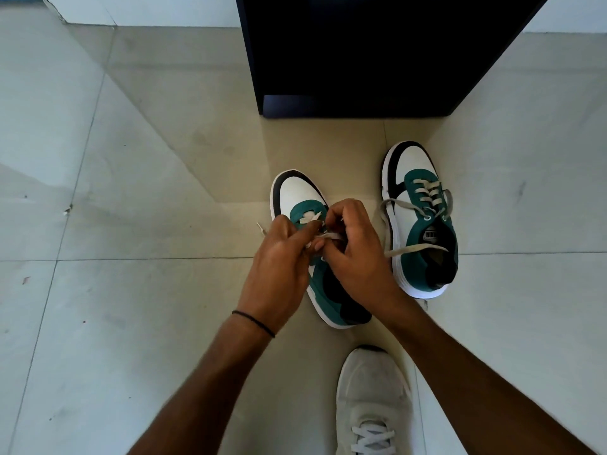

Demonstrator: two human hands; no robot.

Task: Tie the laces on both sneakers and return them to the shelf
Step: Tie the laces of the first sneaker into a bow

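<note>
Two green, white and black sneakers stand on the tiled floor, toes pointing away from me. Over the left sneaker (297,195) both hands meet. My left hand (279,267) pinches its pale laces (325,237), and my right hand (356,254) grips the same laces from the other side. The hands hide most of the lacing and the knot area. The right sneaker (417,221) stands untouched to the right. Its laces (409,249) lie loose, one end draped over the shoe's side and another across its opening.
A dark shelf unit (354,60) stands on the floor just beyond the sneakers. A white shoe (372,399) on my own foot sits at the bottom centre, close behind the left sneaker. Pale floor tiles (131,192) spread to the left and right.
</note>
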